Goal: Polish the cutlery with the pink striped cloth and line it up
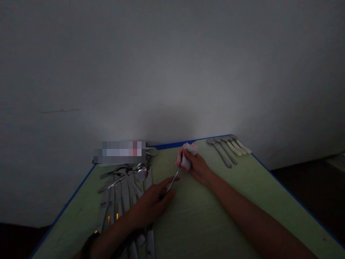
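My left hand (154, 200) is closed round the handle of a slim metal piece of cutlery (175, 175), which slants up and away from me over the table. Its far end disappears inside a folded pink-and-white cloth (185, 155), so I cannot tell whether it is a spoon or a fork. My right hand (199, 167) grips that cloth, thumb on top, around the hidden end. Left of and partly under my left forearm lies a heap of metal cutlery (125, 194), with a large round-bowled spoon (141, 174) on it.
Two dark metal spoons (222, 155) and several white-handled pieces of cutlery (235, 147) lie in a row at the far right. A blurred-out box-like item (120, 153) is at the back left. The pale green table (183, 223) has blue edging and meets a grey wall (172, 72).
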`<action>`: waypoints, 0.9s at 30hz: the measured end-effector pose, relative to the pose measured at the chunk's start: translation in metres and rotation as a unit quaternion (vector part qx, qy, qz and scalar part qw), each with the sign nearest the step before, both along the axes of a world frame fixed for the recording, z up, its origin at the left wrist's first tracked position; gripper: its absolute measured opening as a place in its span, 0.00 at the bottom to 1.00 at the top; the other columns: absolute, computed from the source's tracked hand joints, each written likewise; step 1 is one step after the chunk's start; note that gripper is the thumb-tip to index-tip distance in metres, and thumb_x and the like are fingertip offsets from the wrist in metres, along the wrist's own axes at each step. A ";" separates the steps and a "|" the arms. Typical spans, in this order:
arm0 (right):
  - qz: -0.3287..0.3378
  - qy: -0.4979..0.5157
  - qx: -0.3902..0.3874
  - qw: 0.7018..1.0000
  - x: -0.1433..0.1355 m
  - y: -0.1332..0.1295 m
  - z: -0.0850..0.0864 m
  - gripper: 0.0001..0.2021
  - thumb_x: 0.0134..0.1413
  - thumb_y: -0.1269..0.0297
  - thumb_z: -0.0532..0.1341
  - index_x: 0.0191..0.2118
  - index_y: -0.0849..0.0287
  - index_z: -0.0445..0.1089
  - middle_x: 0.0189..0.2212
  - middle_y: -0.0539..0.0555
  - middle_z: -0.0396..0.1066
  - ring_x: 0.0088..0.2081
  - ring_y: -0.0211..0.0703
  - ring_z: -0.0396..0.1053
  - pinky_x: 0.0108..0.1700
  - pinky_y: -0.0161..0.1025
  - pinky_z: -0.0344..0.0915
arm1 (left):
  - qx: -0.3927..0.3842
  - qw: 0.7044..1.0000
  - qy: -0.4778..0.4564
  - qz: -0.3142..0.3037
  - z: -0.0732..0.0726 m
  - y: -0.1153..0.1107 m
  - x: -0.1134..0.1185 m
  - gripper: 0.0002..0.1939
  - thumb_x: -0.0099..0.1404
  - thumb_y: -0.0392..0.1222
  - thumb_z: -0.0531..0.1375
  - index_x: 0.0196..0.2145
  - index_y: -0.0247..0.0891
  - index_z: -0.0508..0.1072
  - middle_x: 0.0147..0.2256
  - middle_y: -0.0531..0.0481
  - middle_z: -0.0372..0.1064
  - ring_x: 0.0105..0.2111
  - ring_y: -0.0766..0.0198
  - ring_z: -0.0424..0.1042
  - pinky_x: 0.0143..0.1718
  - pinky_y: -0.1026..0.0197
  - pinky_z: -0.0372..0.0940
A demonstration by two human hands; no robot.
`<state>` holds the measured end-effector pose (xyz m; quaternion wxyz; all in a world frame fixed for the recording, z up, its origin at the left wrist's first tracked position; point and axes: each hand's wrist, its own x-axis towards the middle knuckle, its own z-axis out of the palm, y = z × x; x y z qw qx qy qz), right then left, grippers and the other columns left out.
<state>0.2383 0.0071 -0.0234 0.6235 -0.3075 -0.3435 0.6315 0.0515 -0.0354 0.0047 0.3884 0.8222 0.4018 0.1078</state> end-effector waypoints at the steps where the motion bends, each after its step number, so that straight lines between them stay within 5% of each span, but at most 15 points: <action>1: 0.007 -0.002 0.006 1.000 0.000 0.000 0.000 0.15 0.44 0.52 0.63 0.31 0.59 0.66 0.23 0.49 0.67 0.25 0.37 0.65 0.30 0.35 0.62 | -0.001 1.000 0.000 0.000 -0.001 0.000 0.000 0.26 0.66 0.51 0.47 0.57 0.36 0.58 0.21 0.57 0.61 0.21 0.68 0.60 0.22 0.68 0.54; 16: -0.008 -0.005 -0.031 0.999 0.000 0.002 -0.004 0.14 0.42 0.56 0.65 0.31 0.60 0.67 0.23 0.49 0.68 0.25 0.36 0.65 0.29 0.35 0.62 | -0.008 1.000 0.002 -0.005 0.003 -0.002 -0.001 0.25 0.66 0.49 0.47 0.58 0.37 0.57 0.23 0.56 0.63 0.21 0.68 0.61 0.24 0.66 0.56; 27: -0.020 -0.008 -0.067 0.998 0.003 0.004 -0.010 0.08 0.38 0.70 0.60 0.31 0.61 0.68 0.23 0.49 0.69 0.24 0.36 0.64 0.30 0.35 0.62 | -0.031 0.999 -0.012 -0.003 -0.005 -0.001 -0.004 0.26 0.66 0.51 0.47 0.58 0.37 0.56 0.22 0.57 0.61 0.20 0.69 0.60 0.21 0.67 0.53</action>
